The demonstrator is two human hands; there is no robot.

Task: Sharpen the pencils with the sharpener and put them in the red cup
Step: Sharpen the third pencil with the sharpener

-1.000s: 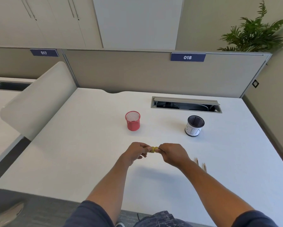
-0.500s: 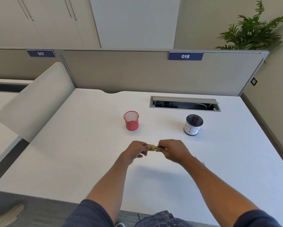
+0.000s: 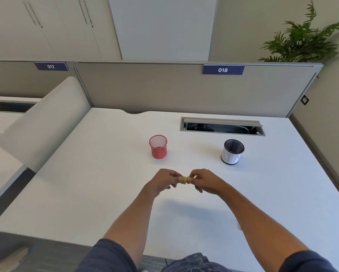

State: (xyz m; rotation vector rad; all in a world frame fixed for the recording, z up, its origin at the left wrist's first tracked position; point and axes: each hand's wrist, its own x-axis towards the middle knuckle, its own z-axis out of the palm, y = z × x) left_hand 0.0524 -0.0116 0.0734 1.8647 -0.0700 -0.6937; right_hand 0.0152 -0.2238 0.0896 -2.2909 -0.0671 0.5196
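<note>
Over desk (image 3: 86, 193), hands (image 3: 184, 180) still pinching sharpener (image 3: 184, 180)

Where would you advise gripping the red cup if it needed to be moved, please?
Grip the red cup around its mesh side wall, coming from the near side or from above the open rim. It stands upright, round and slightly tapered, with bare table all around, so fingers would likely wrap it easily.

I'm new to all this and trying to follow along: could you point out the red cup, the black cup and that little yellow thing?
red cup (image 3: 159, 152): head view, on its mesh wall.
black cup (image 3: 231, 157): head view, on its white paper label.
yellow thing (image 3: 185, 180): head view, on the part showing between the two hands.
</note>
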